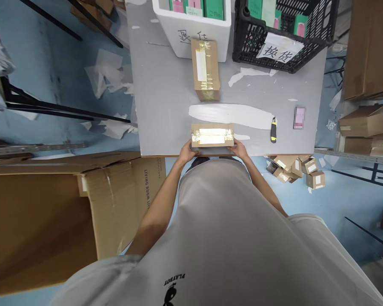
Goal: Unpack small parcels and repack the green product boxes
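- A big brown box (pixel 107 208) stands at the person's left, just below the table (pixel 166 119). Its top is open, so it looks easy to see into from here.
- The left hand (pixel 187 152) grasps the left end of a small box (pixel 212 135), and the right hand (pixel 239 149) grasps the right end. One hand at each end likely helps keep it level.
- The small box is at the table's near edge, right in front of the person's tummy. Shiny tape and a white label face up. I can't tell if it rests on the table or is lifted a bit.
- A yellow and black cutter (pixel 273 129) lies to the right, apart from the hands — probably close enough to grab, but out of the way.
- A long white patch (pixel 231 115) is on the table just past the small box.
- A blurry pink thing (pixel 299 117) sits near the right edge.
- A second taped box (pixel 213 78) is farther off, in front of a white bin (pixel 207 36).
- The bin and a black crate (pixel 242 44) hold green and pink packs (pixel 214 9). Both have writing facing the person — maybe so nobody mixes them up.
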### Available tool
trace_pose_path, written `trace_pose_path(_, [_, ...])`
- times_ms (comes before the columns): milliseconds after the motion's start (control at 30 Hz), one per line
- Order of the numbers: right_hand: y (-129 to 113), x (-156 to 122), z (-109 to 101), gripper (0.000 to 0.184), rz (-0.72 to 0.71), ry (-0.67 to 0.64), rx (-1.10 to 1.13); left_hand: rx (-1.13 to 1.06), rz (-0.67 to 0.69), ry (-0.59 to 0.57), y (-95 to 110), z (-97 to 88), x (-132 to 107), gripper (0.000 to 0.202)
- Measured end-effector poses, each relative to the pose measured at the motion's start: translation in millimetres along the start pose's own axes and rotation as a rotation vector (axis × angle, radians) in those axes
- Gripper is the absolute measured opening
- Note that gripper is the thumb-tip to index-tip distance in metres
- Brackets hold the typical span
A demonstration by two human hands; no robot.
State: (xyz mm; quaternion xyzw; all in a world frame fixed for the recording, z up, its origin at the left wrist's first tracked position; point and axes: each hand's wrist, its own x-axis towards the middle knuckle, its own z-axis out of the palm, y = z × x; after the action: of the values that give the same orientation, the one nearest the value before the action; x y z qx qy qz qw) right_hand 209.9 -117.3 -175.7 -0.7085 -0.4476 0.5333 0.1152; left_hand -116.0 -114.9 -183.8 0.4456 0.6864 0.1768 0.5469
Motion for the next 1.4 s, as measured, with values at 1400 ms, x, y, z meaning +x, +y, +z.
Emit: trace_pose_path(1400, [27.7, -28.6, 16.7, 0.053, 0.033, 0.117, 0.057, -0.218, -0.152, -0.06, -9.8, 1.0, -9.4, 0.072])
